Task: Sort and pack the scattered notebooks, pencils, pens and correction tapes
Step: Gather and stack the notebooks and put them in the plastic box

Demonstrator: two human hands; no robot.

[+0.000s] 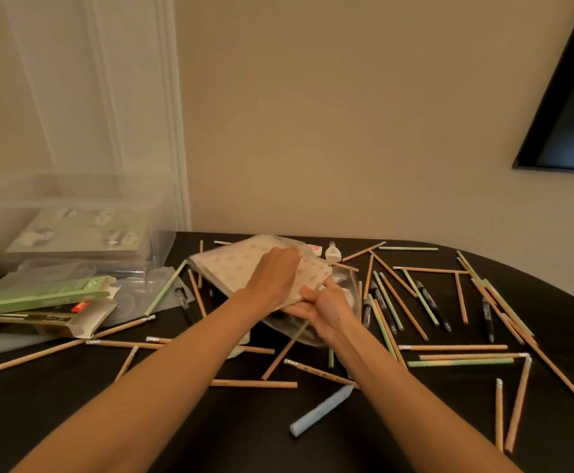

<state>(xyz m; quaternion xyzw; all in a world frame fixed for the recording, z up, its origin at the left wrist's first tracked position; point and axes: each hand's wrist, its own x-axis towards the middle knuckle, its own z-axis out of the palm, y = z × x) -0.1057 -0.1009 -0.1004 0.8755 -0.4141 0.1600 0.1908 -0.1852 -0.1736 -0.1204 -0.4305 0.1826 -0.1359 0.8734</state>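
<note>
A pale patterned notebook (231, 264) is lifted off the dark table (74, 404) at the middle, partly inside a clear plastic sleeve (348, 288). My left hand (273, 274) lies flat on its cover with fingers closed over the far edge. My right hand (329, 310) pinches the notebook's near right corner and the sleeve. Several wooden pencils (452, 347) and green pencils (459, 362) lie scattered all around. Black pens (433, 307) lie to the right. Two correction tapes (333, 251) sit behind the notebook.
A clear plastic bin (74, 213) holding panda notebooks stands at the back left. Open pencil boxes (40, 295) and plastic wrappers lie in front of it. A light blue stick (323, 409) lies near the front. The table's curved edge runs at the right.
</note>
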